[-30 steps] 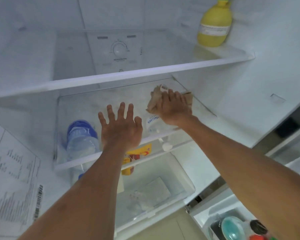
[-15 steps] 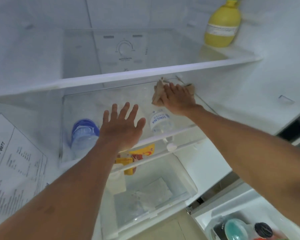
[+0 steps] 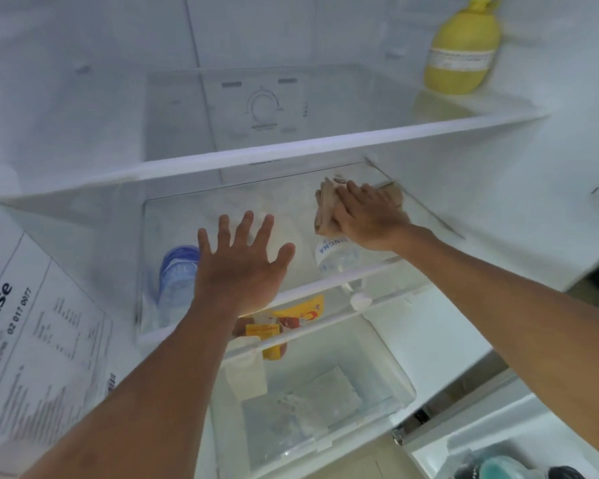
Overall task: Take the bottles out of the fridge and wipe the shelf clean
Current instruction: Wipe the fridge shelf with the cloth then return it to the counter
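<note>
Glass shelf sits mid-fridge, under the white-edged upper shelf; its top looks clear of bottles, faint smears across it. Brown cloth lies bunched at the back right of that shelf, pressed flat under the right hand, palm down, fingers together on top of it. Left hand spread wide, fingers splayed, holding nothing, over the front middle of the shelf; can't tell if it touches the glass. Cloth reads soft and limp, will crumple and slide easily, best driven with a flat palm as here, not pinched. Glass is stiff, slick, breakable, so moderate pressure; bracing at the front rim seems sensible. Seen through the glass below: a blue-capped water bottle at left, a clear labelled water bottle at right, yellow and red packets near the front. Those bottles look light plastic, possibly wet and slippery; grip round the body. Clear crisper drawer at the bottom. Yellow lemon-shaped bottle stands on the upper shelf, far right. Printed sticker on the left wall. Judging by this, wiping is under way.
</note>
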The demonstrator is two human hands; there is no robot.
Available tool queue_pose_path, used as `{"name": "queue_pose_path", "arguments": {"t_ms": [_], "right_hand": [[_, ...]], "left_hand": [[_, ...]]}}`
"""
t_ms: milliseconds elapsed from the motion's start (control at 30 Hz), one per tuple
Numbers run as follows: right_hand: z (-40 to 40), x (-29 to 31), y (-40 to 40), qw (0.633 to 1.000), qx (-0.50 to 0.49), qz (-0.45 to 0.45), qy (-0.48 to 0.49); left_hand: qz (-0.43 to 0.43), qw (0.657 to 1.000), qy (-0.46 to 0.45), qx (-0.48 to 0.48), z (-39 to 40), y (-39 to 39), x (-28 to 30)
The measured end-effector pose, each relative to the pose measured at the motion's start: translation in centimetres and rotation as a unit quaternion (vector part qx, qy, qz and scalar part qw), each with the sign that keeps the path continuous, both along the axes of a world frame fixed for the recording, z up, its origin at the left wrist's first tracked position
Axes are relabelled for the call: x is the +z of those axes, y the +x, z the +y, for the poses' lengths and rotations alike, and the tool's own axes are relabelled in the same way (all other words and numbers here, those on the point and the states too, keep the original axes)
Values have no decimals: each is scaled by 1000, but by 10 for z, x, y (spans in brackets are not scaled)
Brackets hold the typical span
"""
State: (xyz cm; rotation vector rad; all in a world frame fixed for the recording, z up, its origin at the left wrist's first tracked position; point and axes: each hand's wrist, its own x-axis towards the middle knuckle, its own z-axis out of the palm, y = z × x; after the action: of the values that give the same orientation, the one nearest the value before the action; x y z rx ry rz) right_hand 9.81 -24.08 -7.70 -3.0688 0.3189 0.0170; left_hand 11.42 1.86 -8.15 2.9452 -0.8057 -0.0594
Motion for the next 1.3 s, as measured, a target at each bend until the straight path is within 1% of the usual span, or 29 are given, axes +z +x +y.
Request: {"name": "queue_pose_path", "arguments": {"t_ms": [100,133,200,233,333,367,400,433,500,567,633,700,767,833,900,933,1000,1033,1100,1167,1200,1267,1300], "right_hand": [[-13,11,36,998,-30,-22,-42],[-14,18,51,998,-42,-21,-37],[1,32,66,996,-85,17,-16],[10,34,70,997,-69,25,-9],[35,17,77,995,86,8,-50],[35,13,78,992,113,12,-50],[28,11,81,991,124,18,-46],[20,12,83,990,126,30,-64],[8,22,84,994,78,38,-60],[-3,33,78,999,-4,22,-38],[-11,36,76,998,-65,3,27],[-12,28,87,994,-89,-15,63],[-5,22,88,996,-59,-41,62],[10,20,62,999,1,-32,36],[21,17,28,998,50,-11,38],[19,15,17,997,53,-14,48],[7,14,14,999,16,-22,32],[-3,13,21,998,6,-30,47],[-17,18,42,999,-28,-14,27],[-11,31,56,996,-85,11,40],[-6,37,61,994,-98,28,43],[6,35,68,994,-80,-8,69],[9,29,67,994,-44,-24,93]], "left_hand": [[-3,1000,-2,5,-1,-1,0],[-7,1000,-3,5,0,-1,-1],[-11,1000,-5,5,-1,0,-2],[-11,1000,-5,4,-2,0,-3],[-6,1000,2,5,-1,1,-3],[-6,1000,6,3,-1,1,-3],[-7,1000,11,-2,-1,1,-2],[-7,1000,16,-5,-1,2,-2],[-2,1000,18,-6,0,3,-2],[-2,1000,9,-2,0,2,-3],[-10,1000,9,-4,0,3,-4],[-14,1000,6,-1,0,3,-5],[-14,1000,6,-3,0,4,-5],[-11,1000,10,-5,0,4,-4],[-7,1000,16,-12,2,5,-5],[-9,1000,22,-18,2,4,-5],[-10,1000,21,-18,2,4,-4],[-10,1000,16,-15,2,4,-4],[-14,1000,8,-10,1,4,-4],[-14,1000,2,-5,0,4,-5],[-15,1000,2,-5,0,5,-5],[-17,1000,8,-5,0,4,-5],[-18,1000,10,-6,0,4,-5]]}}
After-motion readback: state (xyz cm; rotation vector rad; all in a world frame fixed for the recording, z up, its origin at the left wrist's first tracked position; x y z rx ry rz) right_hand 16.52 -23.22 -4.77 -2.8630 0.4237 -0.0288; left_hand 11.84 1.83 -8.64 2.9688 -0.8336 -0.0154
